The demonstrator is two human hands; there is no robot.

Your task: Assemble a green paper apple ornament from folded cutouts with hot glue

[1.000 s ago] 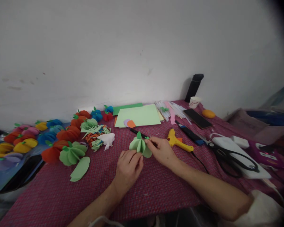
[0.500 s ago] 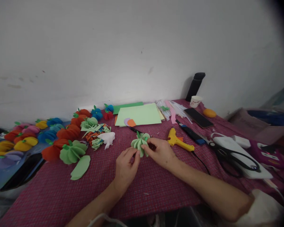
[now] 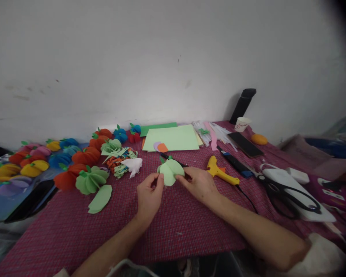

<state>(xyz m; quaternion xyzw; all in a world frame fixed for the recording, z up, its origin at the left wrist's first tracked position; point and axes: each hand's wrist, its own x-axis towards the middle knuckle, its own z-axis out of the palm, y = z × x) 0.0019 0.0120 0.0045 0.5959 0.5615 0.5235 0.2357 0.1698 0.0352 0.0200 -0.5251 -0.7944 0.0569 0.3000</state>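
head view — left hand (image 3: 149,194) and right hand (image 3: 201,185) pinching light-green paper pumpkin (image 3: 170,173) from opposite sides — forearms (image 3: 248,225) angled inward.

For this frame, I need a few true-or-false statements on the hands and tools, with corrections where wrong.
1. The left hand and right hand both hold a light green paper piece. True.
2. The black-handled scissors lie partly over a white box. True.
3. The scissors lie to the left of both hands. False: they lie to the right.
4. The yellow glue gun lies beside the right hand. True.
5. The right hand grips the glue gun. False: the gun lies on the tablecloth.
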